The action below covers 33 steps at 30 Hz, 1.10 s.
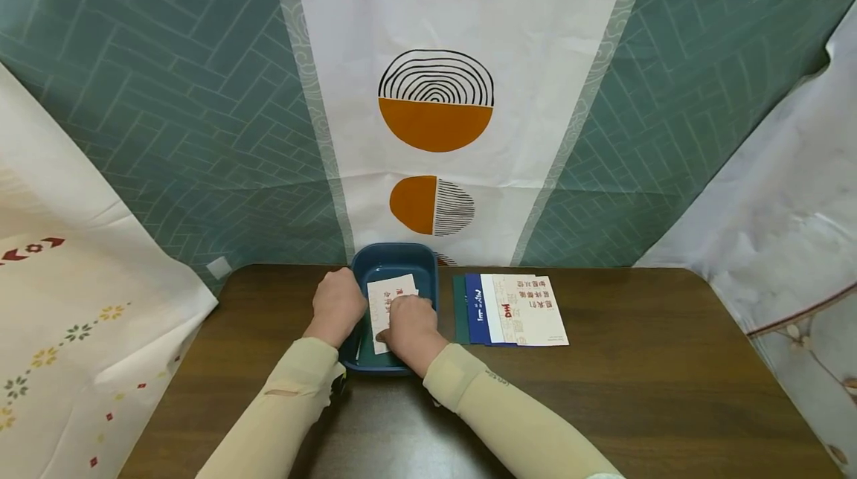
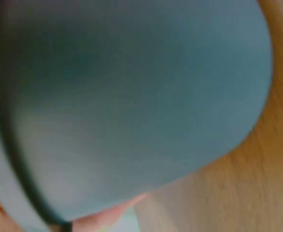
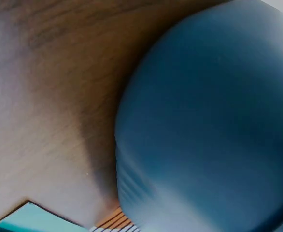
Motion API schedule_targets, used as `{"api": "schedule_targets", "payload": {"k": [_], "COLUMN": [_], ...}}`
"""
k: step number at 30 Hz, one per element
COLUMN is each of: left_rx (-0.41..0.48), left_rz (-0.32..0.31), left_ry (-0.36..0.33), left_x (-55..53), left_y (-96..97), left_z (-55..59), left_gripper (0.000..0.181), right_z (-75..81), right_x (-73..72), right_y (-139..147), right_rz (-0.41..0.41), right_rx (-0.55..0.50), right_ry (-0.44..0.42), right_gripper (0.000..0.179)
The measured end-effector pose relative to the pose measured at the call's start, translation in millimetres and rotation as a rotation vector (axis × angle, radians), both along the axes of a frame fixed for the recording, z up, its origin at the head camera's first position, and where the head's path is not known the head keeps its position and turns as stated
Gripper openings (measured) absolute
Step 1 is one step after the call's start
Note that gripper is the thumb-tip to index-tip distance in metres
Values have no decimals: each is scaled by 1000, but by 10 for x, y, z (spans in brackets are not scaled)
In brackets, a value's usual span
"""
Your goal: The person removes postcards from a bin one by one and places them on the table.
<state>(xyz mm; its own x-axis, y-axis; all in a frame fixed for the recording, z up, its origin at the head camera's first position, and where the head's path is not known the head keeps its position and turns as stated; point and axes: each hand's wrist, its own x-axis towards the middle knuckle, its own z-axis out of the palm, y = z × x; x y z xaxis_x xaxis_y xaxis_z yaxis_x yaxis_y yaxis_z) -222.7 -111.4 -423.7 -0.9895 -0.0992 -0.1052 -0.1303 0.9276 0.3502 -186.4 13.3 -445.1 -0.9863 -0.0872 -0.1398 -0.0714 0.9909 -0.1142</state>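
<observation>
A blue plastic bin (image 1: pixel 426 259) stands at the table's back edge; its wall fills much of the left wrist view and right wrist view. My left hand (image 1: pixel 339 306) grips the bin's left rim, with only a bit of finger showing low in the left wrist view. Inside the bin is a white card (image 1: pixel 383 297) with red characters. Over the card's right side, my right hand (image 1: pixel 413 326) holds it with curled fingers, the thumb across its face. The fingertips are hidden. Something dark green (image 1: pixel 388 360) lies beneath the card.
Right of the bin, several cards overlap in a row on the brown wooden table (image 1: pixel 623 375): a dark green one (image 1: pixel 460 315), a blue one (image 1: pixel 476 315) and white ones (image 1: pixel 535 312) with red print. A patterned cloth (image 1: pixel 435 166) hangs behind the table.
</observation>
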Motion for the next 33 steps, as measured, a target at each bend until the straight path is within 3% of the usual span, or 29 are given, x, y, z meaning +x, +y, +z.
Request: {"api": "schedule_targets", "payload": {"k": [7, 15, 20, 26, 33], "left_rx": [-17, 17, 19, 5, -16], "left_rz": [0, 13, 9, 9, 14], "left_ry": [-52, -20, -6, 6, -19], "left_x": [25, 31, 48, 39, 39], "left_y": [-13, 5, 17, 47, 70], "left_z": [8, 24, 37, 38, 18], "left_gripper": [15, 11, 12, 14, 15], "right_z": [-1, 35, 71, 114, 177], "right_x": [-20, -11, -19, -43, -76], "right_y": [50, 118, 189, 279, 397], "right_rz": [20, 35, 20, -48, -124], "right_rx": [-44, -146, -235, -395, -684], "right_ry": [1, 160, 186, 129, 70], "right_gripper": [58, 30, 18, 14, 16]}}
